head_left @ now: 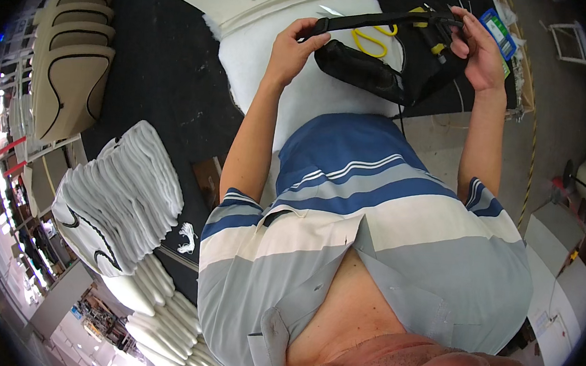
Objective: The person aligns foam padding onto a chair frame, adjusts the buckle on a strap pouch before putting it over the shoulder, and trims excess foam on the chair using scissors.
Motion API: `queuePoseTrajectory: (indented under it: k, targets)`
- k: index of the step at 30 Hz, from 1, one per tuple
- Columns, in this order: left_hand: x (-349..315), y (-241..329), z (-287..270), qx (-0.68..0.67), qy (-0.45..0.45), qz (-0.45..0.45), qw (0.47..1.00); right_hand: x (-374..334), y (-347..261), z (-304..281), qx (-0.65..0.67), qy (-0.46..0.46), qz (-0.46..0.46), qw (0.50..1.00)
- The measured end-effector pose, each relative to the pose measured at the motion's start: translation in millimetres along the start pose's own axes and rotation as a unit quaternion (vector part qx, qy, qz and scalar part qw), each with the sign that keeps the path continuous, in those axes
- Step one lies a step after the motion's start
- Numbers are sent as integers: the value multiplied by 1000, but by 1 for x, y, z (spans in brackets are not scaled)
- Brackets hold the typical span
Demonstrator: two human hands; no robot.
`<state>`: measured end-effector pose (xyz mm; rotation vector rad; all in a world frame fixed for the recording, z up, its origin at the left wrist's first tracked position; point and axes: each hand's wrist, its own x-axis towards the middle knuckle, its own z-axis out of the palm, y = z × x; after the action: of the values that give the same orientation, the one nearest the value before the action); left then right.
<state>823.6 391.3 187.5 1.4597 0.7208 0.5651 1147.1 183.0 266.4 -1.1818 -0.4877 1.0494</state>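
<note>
yellow scissors (385, 50) on white padding (258, 63), partly hidden by black strap (381, 19) | left hand (291, 52) pinching one end, right hand (483, 55) curled on the other, over bench (158, 55) | dark stuff (436, 41) nearby kinda unreadable

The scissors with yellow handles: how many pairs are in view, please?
1 pair. These scissors lie on the white padding, partly covered in this view by the black strap. Others may be hidden under the black padded piece.

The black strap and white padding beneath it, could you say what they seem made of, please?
Black strap: probably fabric webbing, matte, judging by its flat, dull band; the fibre is unclear.
White padding: likely fibre wadding, soft and matte, given its fuzzy edges.
</note>
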Motion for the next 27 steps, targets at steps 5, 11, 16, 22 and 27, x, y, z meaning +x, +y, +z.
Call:
queuePoseTrajectory:
  k: [5,11,16,22,27]
  targets:
    - [1,0,1,3,7,-33,999,-1,-2,3,14,-27,-13,999]
    - [1,1,1,-19,-1,-18,1000,-4,-4,10,0,-2,-15,1000]
    - [-1,3,0,-23,-10,-15,1000,0,-1,2,-39,6,-8,999]
    - [0,0,-2,-47,-19,-12,999,1,7,1,-121,11,-8,993]
    - [-1,1,3,-58,-26,-4,998,7,23,-13,-263,36,21,964]
